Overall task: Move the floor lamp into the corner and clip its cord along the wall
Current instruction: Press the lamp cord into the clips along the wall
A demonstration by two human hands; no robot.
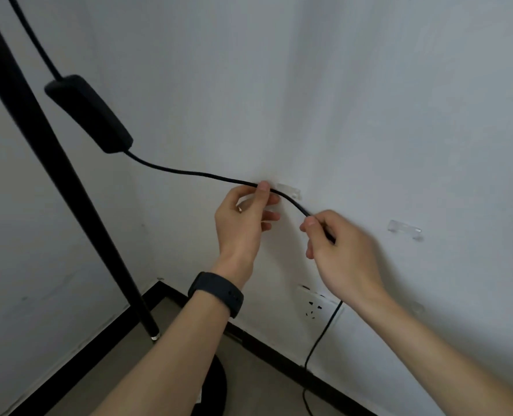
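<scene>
Both our hands pinch the cord (189,172) at the wall: left hand (243,217) clamped on it beside the nearer clear clip (288,190), right hand (339,244) gripping it just below, leaving a short span to press in. We judge 1 more clip (404,230) waits unused to the right. Floor lamp (54,163) stands in the corner, its cord trailing past the outlet (315,307).

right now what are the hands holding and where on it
Both hold the cord, past its switch. The left hand pinches it beside a clip; the right hand pinches it just further along.
</scene>
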